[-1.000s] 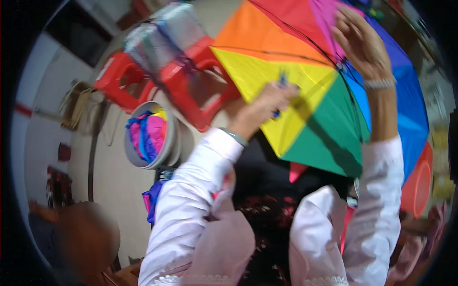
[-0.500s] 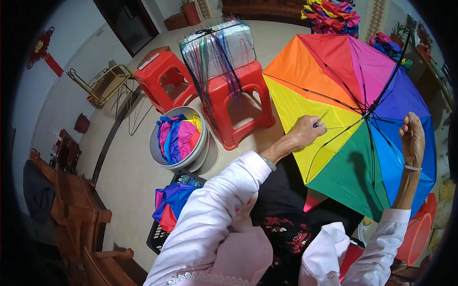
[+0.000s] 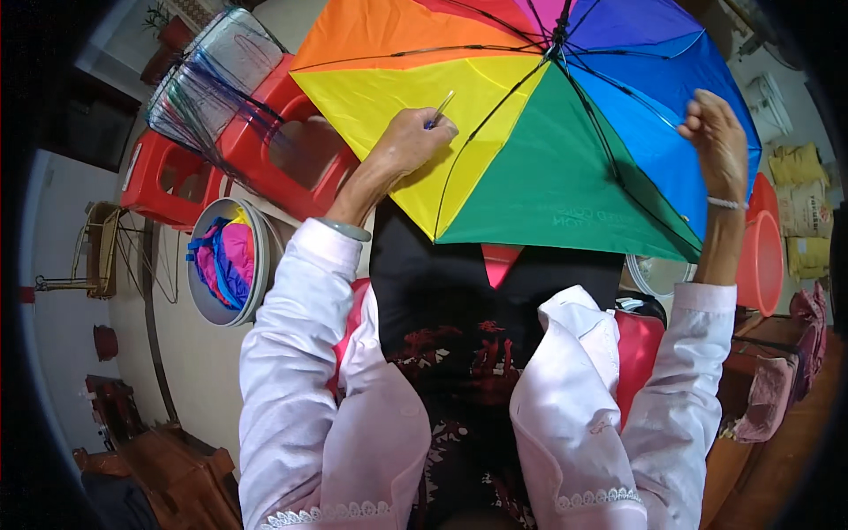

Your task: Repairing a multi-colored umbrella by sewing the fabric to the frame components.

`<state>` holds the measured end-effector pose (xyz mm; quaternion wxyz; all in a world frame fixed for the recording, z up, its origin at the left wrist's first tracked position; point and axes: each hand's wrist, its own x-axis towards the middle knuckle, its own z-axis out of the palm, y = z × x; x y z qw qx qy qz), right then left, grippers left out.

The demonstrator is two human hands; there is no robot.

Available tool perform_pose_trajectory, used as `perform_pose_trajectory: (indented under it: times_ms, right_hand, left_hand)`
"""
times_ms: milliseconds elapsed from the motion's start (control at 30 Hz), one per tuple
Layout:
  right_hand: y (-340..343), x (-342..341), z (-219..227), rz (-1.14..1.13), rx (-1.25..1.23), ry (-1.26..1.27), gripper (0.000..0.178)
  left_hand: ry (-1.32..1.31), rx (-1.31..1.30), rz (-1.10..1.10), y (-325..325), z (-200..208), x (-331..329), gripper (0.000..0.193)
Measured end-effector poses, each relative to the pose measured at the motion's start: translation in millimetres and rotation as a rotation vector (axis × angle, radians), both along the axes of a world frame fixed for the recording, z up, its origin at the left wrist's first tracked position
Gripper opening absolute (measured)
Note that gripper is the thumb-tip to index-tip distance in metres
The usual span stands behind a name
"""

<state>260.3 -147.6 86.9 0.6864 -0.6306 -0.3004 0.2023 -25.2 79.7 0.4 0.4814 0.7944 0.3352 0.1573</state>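
Observation:
An open rainbow umbrella (image 3: 565,159) lies in front of me, its inside facing me, black ribs spread over colored panels. Over the yellow panel, my left hand (image 3: 411,141) is closed around a small pointed tool (image 3: 442,108) with a blue part and a thin, pale tip. Its exact kind does not show. At the blue panel on the right, my right hand (image 3: 715,137) is raised with fingertips pinched together. Whatever it may hold is too small to make out. The ribs meet at a black hub (image 3: 558,37) near the top edge.
Red plastic stools (image 3: 291,163) stand at the left, with a silvery box (image 3: 216,75) draped in colored threads on one. Below is a bucket (image 3: 201,296) of folded colorful fabric. To the right are a red basin (image 3: 760,265) and yellow bags (image 3: 799,168).
The view has turned, so umbrella and stools sit further left and higher. My left hand still grips the pointed tool over yellow; my right stays pinched by the blue panel.

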Motion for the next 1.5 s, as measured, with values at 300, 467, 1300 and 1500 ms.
perform_pose_trajectory:
  times_ms: [300, 467, 1300, 1500]
  right_hand:
    - [-129.0, 66.0, -58.7, -0.743, -0.965, -1.386, 0.015]
    - [-141.8, 88.1, -96.1, -0.443, -0.312, -0.448, 0.014]
    - [-151.9, 143.4, -83.5, -0.240, -0.498, -0.740, 0.017]
    - [-23.8, 39.2, 16.9, -0.301, -0.066, -1.010, 0.019]
  left_hand:
    - [0.429, -0.013, -0.229, 15.3, -36.8, 27.3, 0.025]
    - [0.405, 0.053, -0.203, -2.2, -54.7, 66.9, 0.027]
    - [0.175, 0.240, 0.173, -64.3, -117.1, 78.4, 0.017]
    - [0.184, 0.210, 0.207, -86.8, -117.1, 69.9, 0.017]
